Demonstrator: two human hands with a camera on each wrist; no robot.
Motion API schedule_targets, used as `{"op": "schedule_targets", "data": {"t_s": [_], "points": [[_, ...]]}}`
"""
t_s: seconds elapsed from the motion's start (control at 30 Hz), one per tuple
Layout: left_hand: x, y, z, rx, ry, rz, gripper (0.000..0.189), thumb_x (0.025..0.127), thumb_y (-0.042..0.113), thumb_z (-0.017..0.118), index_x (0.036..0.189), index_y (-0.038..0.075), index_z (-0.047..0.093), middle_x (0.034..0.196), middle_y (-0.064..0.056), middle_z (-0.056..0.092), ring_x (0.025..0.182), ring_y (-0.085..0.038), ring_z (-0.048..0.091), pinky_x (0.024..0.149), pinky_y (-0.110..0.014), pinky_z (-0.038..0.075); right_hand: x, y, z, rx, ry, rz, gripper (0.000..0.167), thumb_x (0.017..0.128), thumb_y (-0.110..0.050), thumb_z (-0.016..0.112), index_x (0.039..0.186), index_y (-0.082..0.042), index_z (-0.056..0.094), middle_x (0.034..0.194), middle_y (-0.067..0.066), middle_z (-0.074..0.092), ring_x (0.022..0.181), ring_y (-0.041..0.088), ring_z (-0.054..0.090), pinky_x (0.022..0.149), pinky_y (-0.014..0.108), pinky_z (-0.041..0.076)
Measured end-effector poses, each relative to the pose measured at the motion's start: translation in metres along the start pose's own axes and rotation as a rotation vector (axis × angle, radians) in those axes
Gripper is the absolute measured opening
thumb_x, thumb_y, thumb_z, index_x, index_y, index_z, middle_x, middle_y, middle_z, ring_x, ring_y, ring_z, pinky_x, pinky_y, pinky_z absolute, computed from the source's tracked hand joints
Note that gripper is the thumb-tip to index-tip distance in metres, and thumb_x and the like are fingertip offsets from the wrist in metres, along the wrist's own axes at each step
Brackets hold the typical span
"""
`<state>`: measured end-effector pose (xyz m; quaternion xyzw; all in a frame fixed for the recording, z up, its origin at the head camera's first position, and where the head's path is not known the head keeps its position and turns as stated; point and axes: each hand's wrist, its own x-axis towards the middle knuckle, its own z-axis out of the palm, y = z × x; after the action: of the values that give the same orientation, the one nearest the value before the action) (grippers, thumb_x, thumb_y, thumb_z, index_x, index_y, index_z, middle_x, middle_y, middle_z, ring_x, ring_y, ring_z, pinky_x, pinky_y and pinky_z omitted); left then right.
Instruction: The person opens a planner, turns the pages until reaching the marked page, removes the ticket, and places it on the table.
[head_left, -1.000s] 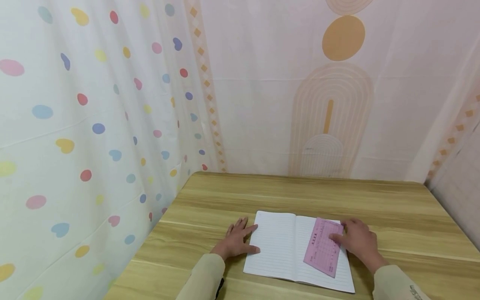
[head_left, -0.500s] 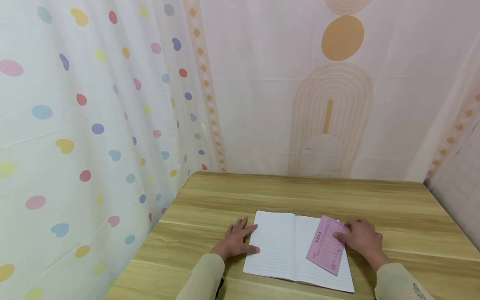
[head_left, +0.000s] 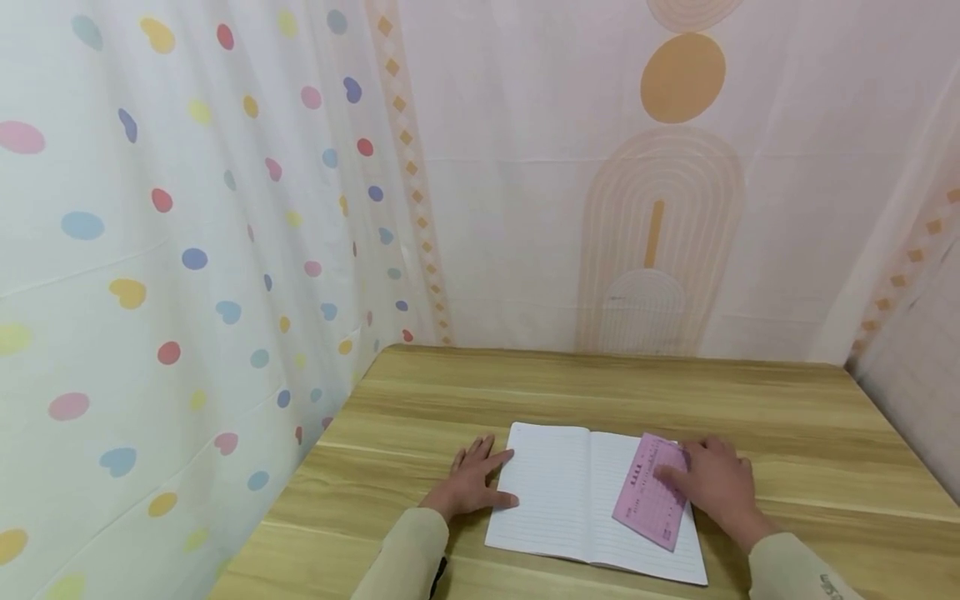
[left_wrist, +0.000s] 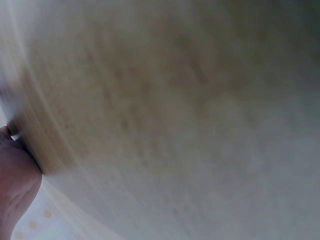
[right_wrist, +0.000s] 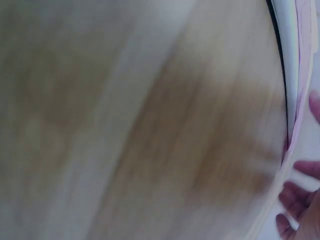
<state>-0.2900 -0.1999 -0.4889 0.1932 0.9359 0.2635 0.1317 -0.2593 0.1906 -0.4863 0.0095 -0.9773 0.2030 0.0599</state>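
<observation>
A lined notebook (head_left: 551,500) lies spread on the wooden table. Across its right page rests a pink printed slip (head_left: 648,512), tilted. My left hand (head_left: 468,487) rests at the notebook's left edge, fingers spread, with thumb and index fingertip on the page border. My right hand (head_left: 716,479) is at the upper right of the slip. Its thumb lies over the slip, and the index finger reaches the slip's right edge. In the right wrist view, the fingers (right_wrist: 296,200) stand apart from the thumb, near the pink edge; whether they touch it there is unclear.
The wooden table (head_left: 600,387) extends behind and to both sides of the notebook. A dotted curtain (head_left: 225,208) hangs at the left, and a patterned curtain (head_left: 517,208) hangs behind the table. The left wrist view is mostly blurred tabletop (left_wrist: 125,100).
The slip first shifted right and slightly upward with my right hand. Since then the hand has slid back left over it, while the slip has barely moved. My left hand has stayed put.
</observation>
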Motion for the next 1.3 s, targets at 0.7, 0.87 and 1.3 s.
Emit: {"op": "schedule_targets", "data": {"t_s": [0.7,0.87,1.3], "points": [[-0.002,0.001,-0.001,0.010,-0.002,0.003,0.081,0.086,0.046,0.074,0.153,0.014,0.041,0.163,-0.021,0.012,0.150,-0.038,0.004,0.119,-0.057,0.001,0.012,0.023,-0.026,0.438,-0.114,0.045,0.057,0.094,-0.015,0.063,0.138,0.015,0.044,0.125,0.036,0.054,0.105,0.041,0.056,0.091,0.056,0.048],[-0.002,0.001,0.000,0.022,-0.001,0.003,0.081,0.086,0.046,0.074,0.152,0.014,0.041,0.163,-0.021,0.012,0.150,-0.038,0.004,0.119,-0.056,0.002,0.017,0.046,-0.043,0.457,-0.206,0.124,0.075,0.094,-0.014,0.063,0.148,0.016,0.020,0.141,0.046,0.028,0.122,0.056,0.041,0.104,0.069,0.029],[-0.001,-0.001,0.001,0.012,0.000,0.004,0.080,0.086,0.045,0.075,0.152,0.014,0.042,0.163,-0.021,0.012,0.151,-0.038,0.004,0.119,-0.056,0.001,0.014,0.090,-0.062,0.307,-0.192,0.099,0.082,0.089,-0.010,0.064,0.141,0.026,0.013,0.129,0.053,0.034,0.105,0.054,0.051,0.097,0.069,0.035]]}}
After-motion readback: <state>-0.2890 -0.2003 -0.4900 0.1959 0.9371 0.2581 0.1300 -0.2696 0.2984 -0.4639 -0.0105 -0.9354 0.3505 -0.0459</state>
